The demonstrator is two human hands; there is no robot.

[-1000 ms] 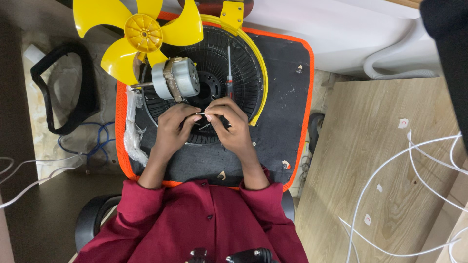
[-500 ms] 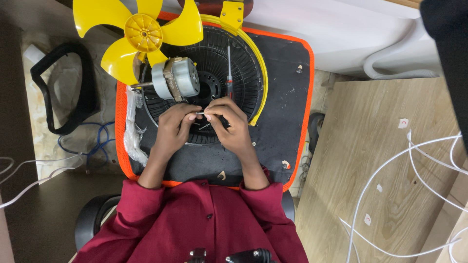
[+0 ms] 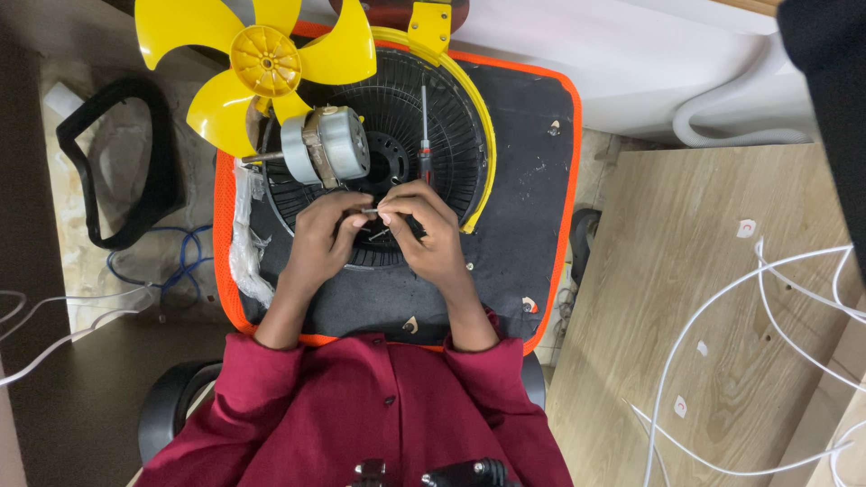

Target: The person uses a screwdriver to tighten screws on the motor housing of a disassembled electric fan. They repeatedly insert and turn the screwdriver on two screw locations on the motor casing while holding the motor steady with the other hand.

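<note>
Both hands meet over a black round fan grille point(image 3: 456, 117) with a yellow rim, lying on a black mat with an orange border point(image 3: 532, 180). My left hand point(image 3: 320, 239) and my right hand point(image 3: 428, 234) pinch a small metal part point(image 3: 370, 211) between their fingertips. Just beyond the left hand sits a grey fan motor point(image 3: 327, 144) with its shaft pointing left. A yellow fan blade point(image 3: 257, 63) lies above it. A screwdriver point(image 3: 424, 135) with a red and black handle rests on the grille, near my right hand.
A black curved frame point(image 3: 117, 162) and blue cable point(image 3: 171, 261) lie on the left. A light wooden board point(image 3: 713, 307) with white cables point(image 3: 722, 325) is on the right. A white plastic part point(image 3: 740, 99) sits at the top right. Crumpled clear plastic point(image 3: 245, 243) hangs at the mat's left edge.
</note>
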